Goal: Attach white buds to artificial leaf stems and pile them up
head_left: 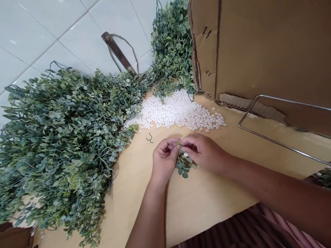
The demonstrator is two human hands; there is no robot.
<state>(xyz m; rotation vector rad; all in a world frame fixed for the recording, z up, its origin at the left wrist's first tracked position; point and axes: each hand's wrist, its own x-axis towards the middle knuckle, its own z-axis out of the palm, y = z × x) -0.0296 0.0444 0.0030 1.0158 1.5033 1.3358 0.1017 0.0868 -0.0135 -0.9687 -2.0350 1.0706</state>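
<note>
Both hands meet over the cardboard sheet, just in front of a heap of small white beads (176, 110). Between my left hand (164, 155) and my right hand (201, 150) is a small artificial leaf sprig (183, 167), its green leaves hanging below the fingers. The fingertips of each hand are pinched together at its stem. A small white piece shows among the leaves, close to my right thumb. A short curved green stem piece (149, 138) lies on the cardboard beyond my left hand. Exactly what the fingertips cover is hidden.
A large pile of artificial greenery (66, 144) covers the left side, and more foliage (172, 42) stands at the back. A cardboard box (272, 40) rises at the right, with a bent metal wire frame (287, 149) before it. A strap-like brown piece (120, 54) leans against the tiles (65, 18).
</note>
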